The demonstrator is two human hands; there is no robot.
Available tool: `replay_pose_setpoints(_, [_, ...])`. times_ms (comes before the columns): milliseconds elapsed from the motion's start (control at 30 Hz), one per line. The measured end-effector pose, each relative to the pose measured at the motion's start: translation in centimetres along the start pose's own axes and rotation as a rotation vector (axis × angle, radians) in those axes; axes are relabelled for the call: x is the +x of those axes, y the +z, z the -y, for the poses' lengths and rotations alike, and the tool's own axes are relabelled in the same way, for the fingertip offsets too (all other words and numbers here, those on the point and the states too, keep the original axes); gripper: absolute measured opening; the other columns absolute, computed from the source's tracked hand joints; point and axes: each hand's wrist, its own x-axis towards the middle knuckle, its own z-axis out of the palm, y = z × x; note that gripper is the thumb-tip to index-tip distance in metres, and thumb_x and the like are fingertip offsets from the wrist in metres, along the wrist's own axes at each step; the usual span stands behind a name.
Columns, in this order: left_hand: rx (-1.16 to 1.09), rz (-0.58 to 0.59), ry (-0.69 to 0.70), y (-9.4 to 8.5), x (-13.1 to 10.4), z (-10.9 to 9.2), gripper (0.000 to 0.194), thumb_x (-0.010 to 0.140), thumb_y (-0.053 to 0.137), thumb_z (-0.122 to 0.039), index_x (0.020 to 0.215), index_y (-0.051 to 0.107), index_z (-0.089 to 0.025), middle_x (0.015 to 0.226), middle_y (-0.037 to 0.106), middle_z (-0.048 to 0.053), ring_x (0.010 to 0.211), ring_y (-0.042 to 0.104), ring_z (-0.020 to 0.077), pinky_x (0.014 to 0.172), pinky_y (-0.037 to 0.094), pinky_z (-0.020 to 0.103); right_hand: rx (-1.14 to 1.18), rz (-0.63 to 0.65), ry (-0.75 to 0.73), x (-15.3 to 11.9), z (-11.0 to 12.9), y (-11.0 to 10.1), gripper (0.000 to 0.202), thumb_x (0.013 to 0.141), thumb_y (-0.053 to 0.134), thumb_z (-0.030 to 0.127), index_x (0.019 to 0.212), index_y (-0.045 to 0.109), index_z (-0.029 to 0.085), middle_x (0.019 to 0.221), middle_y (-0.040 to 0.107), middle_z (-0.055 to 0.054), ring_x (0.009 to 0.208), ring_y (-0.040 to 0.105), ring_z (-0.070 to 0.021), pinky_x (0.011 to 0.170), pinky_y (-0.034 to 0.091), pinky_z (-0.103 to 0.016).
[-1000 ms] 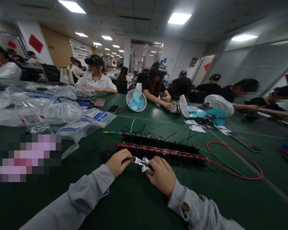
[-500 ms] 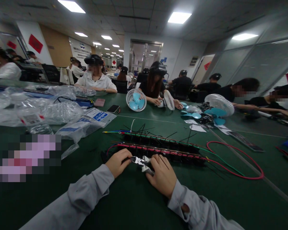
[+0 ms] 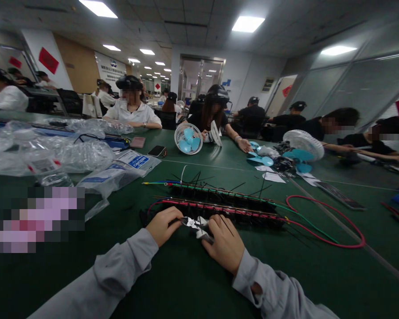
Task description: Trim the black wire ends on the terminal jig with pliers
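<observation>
My right hand (image 3: 225,243) is closed around the white-grey handles of a pair of cutting pliers (image 3: 200,233). The jaws point left, toward my left hand (image 3: 164,226), whose thumb and fingers are pinched together right at the jaw tips. What that pinch holds, if anything, is hidden. Both hands are at the near side of a long wire harness (image 3: 216,207), in which red, green and black wires run along two dark rows. Thin black cable tie tails stick out from it, and one white tie (image 3: 183,172) stands up at the back left.
A loop of red wire (image 3: 364,243) extends right from the harness. Left lie plastic bags (image 3: 119,166) and a phone (image 3: 156,151). Across the green table (image 3: 193,288) are a fan (image 3: 188,138), blue fan blades (image 3: 299,155) and papers (image 3: 274,177). Co-workers sit beyond.
My hands and the pliers stay almost still. Across the table, a co-worker has shifted a white fan part to the left and stretched one hand out toward the blue blades.
</observation>
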Motion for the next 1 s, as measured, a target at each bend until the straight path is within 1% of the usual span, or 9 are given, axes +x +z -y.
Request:
replay_pose_setpoints(267, [0.013,0.005,-0.005,-0.04,0.02,-0.01,0.012,0.084,0.049,-0.013,0.083,0.061,-0.014,0.088,0.062,0.007,0.083,0.058,0.0171,0.078,0.048,0.031,-0.025,-0.014,0.004,0.07,0.06,0.28,0.016,0.072,0.057,0.030,0.080,0.048,0.020,0.091,0.054,-0.007,0.082,0.049,-0.0196,0.082,0.036,-0.034])
replay_pose_setpoints(400, [0.014,0.009,-0.003,-0.06,0.03,0.00,0.012,0.084,0.049,-0.013,0.082,0.061,-0.014,0.087,0.062,0.006,0.083,0.058,0.0171,0.078,0.048,0.031,-0.024,0.014,0.020,0.10,0.05,0.46,0.016,0.072,0.057,0.030,0.080,0.048,0.020,0.089,0.054,-0.005,0.083,0.050,-0.0191,0.083,0.036,-0.033])
replay_pose_setpoints(600, [0.020,0.020,-0.013,-0.07,0.06,-0.07,0.012,0.085,0.049,-0.013,0.082,0.061,-0.014,0.087,0.061,0.007,0.083,0.058,0.0174,0.078,0.048,0.031,0.008,0.051,0.050,0.29,0.11,0.30,0.013,0.072,0.058,0.030,0.076,0.049,0.021,0.083,0.054,-0.003,0.078,0.050,-0.0167,0.076,0.038,-0.030])
replay_pose_setpoints(767, [0.025,0.016,-0.016,-0.01,0.09,-0.15,0.012,0.085,0.049,-0.014,0.082,0.060,-0.014,0.085,0.061,0.006,0.082,0.058,0.0173,0.077,0.048,0.031,0.018,0.084,0.068,0.42,0.25,0.02,0.011,0.073,0.057,0.029,0.073,0.050,0.020,0.082,0.053,-0.003,0.077,0.050,-0.0160,0.073,0.037,-0.028])
replay_pose_setpoints(1000, [0.024,0.009,-0.006,-0.08,0.09,-0.30,0.012,0.085,0.048,-0.013,0.082,0.060,-0.014,0.086,0.061,0.007,0.082,0.058,0.0175,0.077,0.048,0.031,-0.013,0.031,0.035,0.14,0.21,0.09,0.013,0.073,0.057,0.030,0.076,0.050,0.020,0.086,0.053,-0.004,0.078,0.049,-0.0166,0.075,0.036,-0.030])
